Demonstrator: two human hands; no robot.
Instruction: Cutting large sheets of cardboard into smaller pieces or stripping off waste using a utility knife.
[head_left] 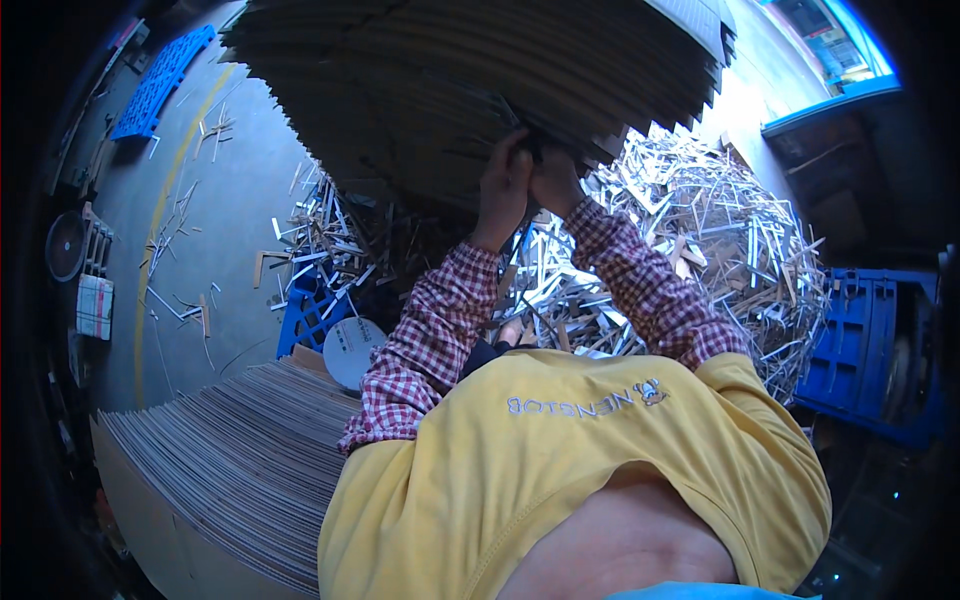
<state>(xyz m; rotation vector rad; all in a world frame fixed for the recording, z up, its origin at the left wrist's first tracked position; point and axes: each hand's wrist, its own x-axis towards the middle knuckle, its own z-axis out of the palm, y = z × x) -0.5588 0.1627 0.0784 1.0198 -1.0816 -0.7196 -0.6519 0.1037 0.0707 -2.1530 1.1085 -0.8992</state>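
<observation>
A tall stack of cardboard sheets (pixel 400 90) with jagged, stepped edges fills the top of the view, its near face in deep shadow. My left hand (pixel 505 190) and my right hand (pixel 556 182) are raised close together against that face. The left fingers are bent together at the cardboard; what they pinch is too dark to name. On the right hand the fingers are curled, with their tips lost in shadow, so whatever they hold is hidden. Checked sleeve covers reach to both wrists.
Cardboard offcut strips (pixel 700 220) lie heaped beyond and beside my arms. A second sheet stack (pixel 230 450) stands at my left, by a round whitish disc (pixel 354 352) and a blue plastic pallet (pixel 308 318). Another blue pallet (pixel 165 80) is far left; blue crates (pixel 860 345) stand right.
</observation>
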